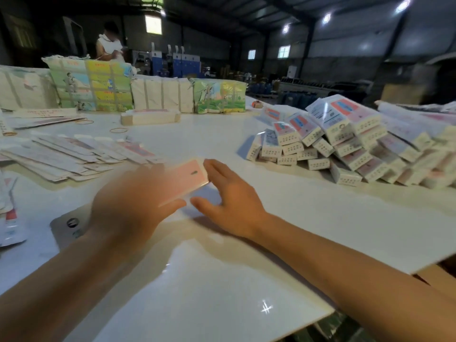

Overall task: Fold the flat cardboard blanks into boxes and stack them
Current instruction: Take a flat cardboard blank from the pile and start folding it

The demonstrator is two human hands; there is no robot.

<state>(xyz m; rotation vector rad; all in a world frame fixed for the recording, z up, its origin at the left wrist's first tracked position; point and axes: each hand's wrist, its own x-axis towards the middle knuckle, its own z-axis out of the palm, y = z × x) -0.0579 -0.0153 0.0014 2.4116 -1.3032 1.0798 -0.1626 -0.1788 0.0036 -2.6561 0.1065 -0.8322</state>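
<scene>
A pink and white cardboard blank is between my two hands, just above the white table. My left hand is blurred with motion and holds the blank's near end, thumb along its lower edge. My right hand has straight, spread fingers; its fingertips touch the blank's far right edge. Flat blanks lie fanned out at the left. A heap of folded boxes rises at the right.
Tied bundles of printed cardboard stand along the table's far side, with a small stack of blanks and loose rubber bands in front. A person stands behind them. The table's edge runs at lower right.
</scene>
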